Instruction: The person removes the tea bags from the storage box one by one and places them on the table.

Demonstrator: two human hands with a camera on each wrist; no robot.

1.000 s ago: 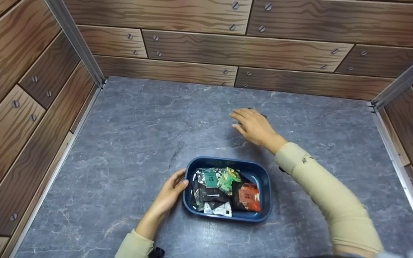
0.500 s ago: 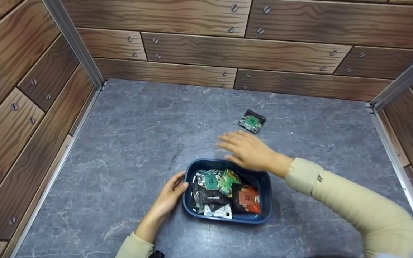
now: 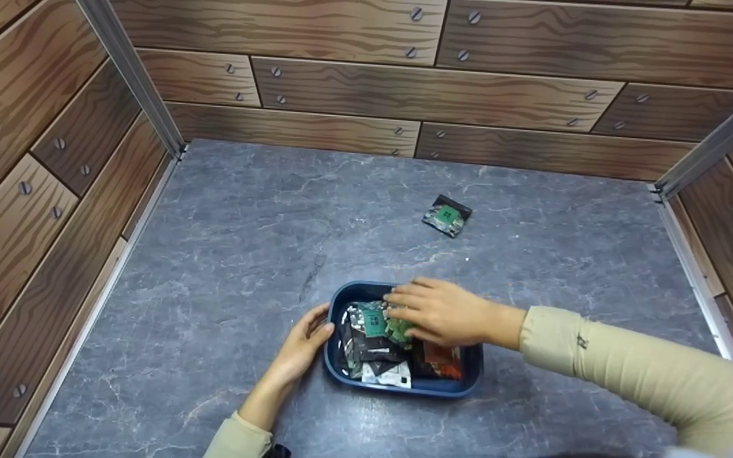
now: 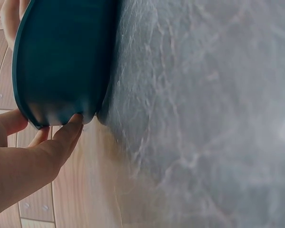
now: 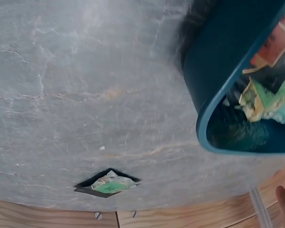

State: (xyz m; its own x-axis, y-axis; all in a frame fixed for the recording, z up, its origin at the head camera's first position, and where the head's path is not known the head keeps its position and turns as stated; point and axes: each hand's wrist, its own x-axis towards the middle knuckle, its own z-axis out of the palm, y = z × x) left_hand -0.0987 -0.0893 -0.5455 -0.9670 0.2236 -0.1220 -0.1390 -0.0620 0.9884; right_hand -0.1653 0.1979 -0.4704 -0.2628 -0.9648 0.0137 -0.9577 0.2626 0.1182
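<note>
I have the left hand (image 3: 301, 343) gripping the left end of the blue bin (image 4: 61, 61), the nearer right hand (image 3: 446, 315) angled leftward, fingers loosely extended, over the green packet (image 3: 398, 333) inside, though contact looks hidden.

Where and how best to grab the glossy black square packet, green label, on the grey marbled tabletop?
I'd pinch the packet by two opposite edges, coming from above and the near side: it lies flat on the tabletop, edges uncovered, and the brown wood-patterned wall stands behind it.
</note>
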